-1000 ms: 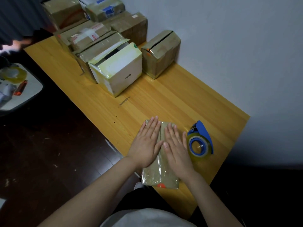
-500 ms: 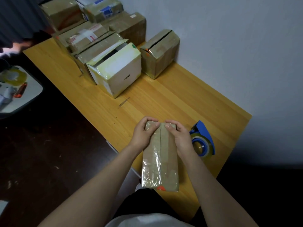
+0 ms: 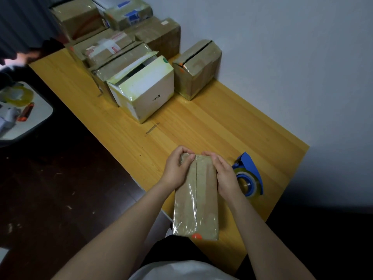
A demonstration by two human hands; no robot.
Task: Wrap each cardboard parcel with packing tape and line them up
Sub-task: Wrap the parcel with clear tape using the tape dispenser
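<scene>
Lower centre, head view: the cardboard parcel [image 3: 196, 201] lies lengthwise at the near edge of the table [image 3: 201, 128], left hand [image 3: 176, 169] and right hand [image 3: 224, 175] both curled round its far end. Best practice — press both corners down evenly, keeping the parcel flat; the tape dispenser [image 3: 249, 176] waits just right.

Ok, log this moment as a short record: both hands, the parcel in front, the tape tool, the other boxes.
left hand: grips the parcel's far left corner, fingers curled over its end
right hand: grips the far right corner of the same parcel
parcel: long, brown, glossy with tape, lengthwise toward the person, seam along its top
tape dispenser: blue, on the table right of the parcel, not held
table: wooden, against the wall
other boxes: clustered at the table's far end, a white one nearest
</scene>
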